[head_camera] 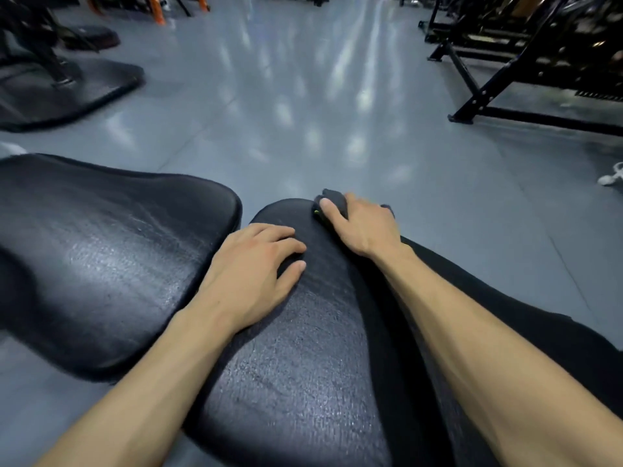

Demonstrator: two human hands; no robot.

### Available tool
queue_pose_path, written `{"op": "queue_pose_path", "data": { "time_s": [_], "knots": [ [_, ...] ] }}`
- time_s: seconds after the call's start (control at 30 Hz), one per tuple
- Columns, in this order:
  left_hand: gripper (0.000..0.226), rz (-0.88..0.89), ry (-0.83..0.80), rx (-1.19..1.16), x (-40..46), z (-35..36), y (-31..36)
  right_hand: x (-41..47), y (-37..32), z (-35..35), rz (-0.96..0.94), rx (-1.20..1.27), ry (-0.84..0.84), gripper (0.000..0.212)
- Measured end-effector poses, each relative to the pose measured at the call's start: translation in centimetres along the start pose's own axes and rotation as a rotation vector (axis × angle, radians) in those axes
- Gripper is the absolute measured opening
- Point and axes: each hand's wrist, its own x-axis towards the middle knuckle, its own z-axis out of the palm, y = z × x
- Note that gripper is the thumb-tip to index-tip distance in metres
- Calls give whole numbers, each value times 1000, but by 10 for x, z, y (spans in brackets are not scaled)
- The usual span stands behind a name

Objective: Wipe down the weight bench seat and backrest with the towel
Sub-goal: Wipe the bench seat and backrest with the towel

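Head view: right hand [364, 227] grips a dark towel [332, 203] on the bench pad's [303, 358] far end; left hand [251, 271] rests flat, fingers spread.

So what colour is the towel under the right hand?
Dark grey or black; the towel shows only in the head view, under the right hand.

Both bare forearms reach forward from the bottom corners of the view, converging toward the middle. The left hand [258, 271] lies palm down, fingers [286, 246] spread and slightly curled, thumb angled out to the right. Farther ahead, the right hand [362, 224] is closed in a grip, thumb pressing on top.
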Motion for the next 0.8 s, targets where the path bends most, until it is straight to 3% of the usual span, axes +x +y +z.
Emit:
{"op": "queue_pose_path", "data": {
  "time_s": [0.1,0.37,0.57,0.8],
  "knots": [
    [49,-38,-12,-17,-8,-4,-2,-30,43,-7,27,38,6,79],
    [39,-167,-100,6,-39,-29,9,-136,163,-22,325,-2,-9,89],
    [36,-194,-222,63,-73,-64,11,-147,178,-19,322,18,-15,94],
    [42,-198,-261,31,-100,-82,28,-140,191,-30,300,142,-193,111]
  ]
}}
